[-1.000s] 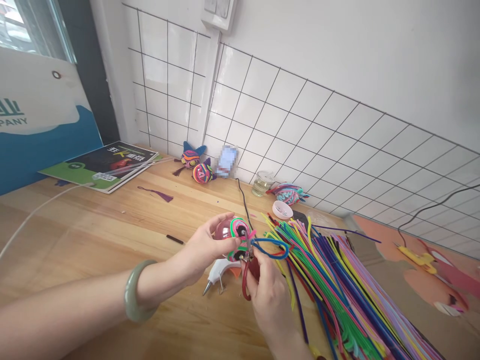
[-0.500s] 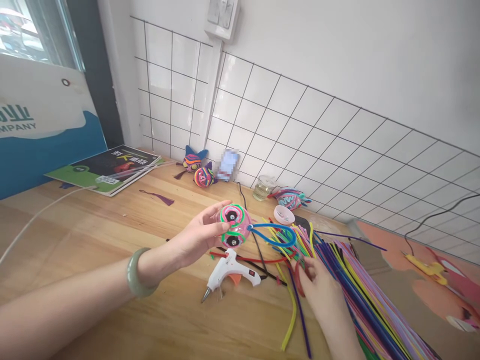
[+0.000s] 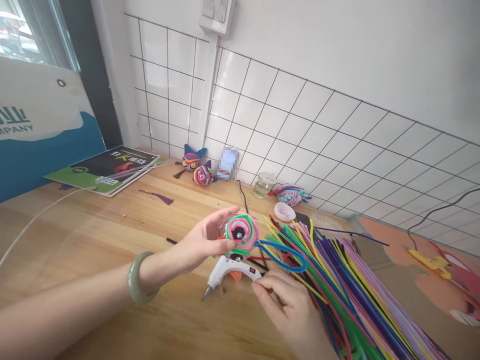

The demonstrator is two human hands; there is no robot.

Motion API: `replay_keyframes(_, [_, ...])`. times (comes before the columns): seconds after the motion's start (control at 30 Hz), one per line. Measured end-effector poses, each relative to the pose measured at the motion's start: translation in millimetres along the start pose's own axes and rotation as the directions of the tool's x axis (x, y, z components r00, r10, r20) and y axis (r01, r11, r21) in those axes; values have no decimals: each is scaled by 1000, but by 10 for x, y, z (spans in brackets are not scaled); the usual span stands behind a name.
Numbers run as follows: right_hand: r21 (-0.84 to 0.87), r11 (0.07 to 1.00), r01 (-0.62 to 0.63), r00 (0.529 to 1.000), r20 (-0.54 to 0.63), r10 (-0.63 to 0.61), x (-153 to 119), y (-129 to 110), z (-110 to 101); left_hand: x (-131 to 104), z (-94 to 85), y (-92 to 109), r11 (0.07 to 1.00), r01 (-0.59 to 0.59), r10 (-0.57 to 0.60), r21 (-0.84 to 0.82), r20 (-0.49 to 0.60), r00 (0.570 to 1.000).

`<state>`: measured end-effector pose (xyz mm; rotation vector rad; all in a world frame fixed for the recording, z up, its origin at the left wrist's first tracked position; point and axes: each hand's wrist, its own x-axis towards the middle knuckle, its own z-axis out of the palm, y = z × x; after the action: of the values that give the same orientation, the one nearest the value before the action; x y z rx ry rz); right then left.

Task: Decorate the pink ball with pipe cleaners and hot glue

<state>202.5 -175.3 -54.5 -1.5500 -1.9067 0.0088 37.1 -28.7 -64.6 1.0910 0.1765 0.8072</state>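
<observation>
My left hand holds a clear ball decorated with pink, green and white coils, between thumb and fingers. Two black eye discs with shiny centres show on it, the lower one partly hidden. A blue pipe cleaner loop sticks out from its right side. My right hand is closed in a pinch just beside the handle end of a white glue gun. What lies between its fingertips, if anything, is too small to make out. The glue gun lies on the table beneath the ball, nozzle toward the lower left.
A bundle of coloured pipe cleaners spreads across the right side. Behind stand finished striped figures, a glass jar, a small pink dish and a teal-pink figure. A purple tassel and booklet lie left.
My right hand has moved left from the pipe cleaners to beside the glue gun. The ball has turned and shifted slightly down and right. Yellow and purple stems no longer show in front.
</observation>
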Motion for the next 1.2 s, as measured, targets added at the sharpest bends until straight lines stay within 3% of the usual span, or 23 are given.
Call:
replay_keyframes(0.07, [26,993,119,967,-231,-110,62,-198,56,-16,20,-38,999,-19,18,34,40,999])
replay_keyframes(0.13, [19,989,149,923,-361,-132,92,-305,116,-40,41,-81,996,-48,42,70,77,996])
replay_keyframes(0.27, [73,996,47,904,-427,-11,89,-326,201,-94,82,-163,982,-117,97,147,140,985])
replay_keyframes(0.47, [136,985,-104,893,-424,152,70,-277,263,-119,124,-171,941,-197,151,275,181,972])
replay_keyframes(0.63, [232,958,-169,892,-378,249,68,-258,284,-120,116,-190,951,-179,137,252,174,975])
replay_keyframes(0.8, [361,897,-253,882,-295,368,50,-218,289,-108,92,-230,988,-85,63,128,170,983])
replay_keyframes(0.97, [504,794,-341,878,-130,460,50,-193,269,-83,96,-214,996,82,-85,34,81,993])
replay_keyframes(1.2, [502,776,-382,856,-125,502,77,-197,287,-89,114,-207,992,128,-128,21,23,991])
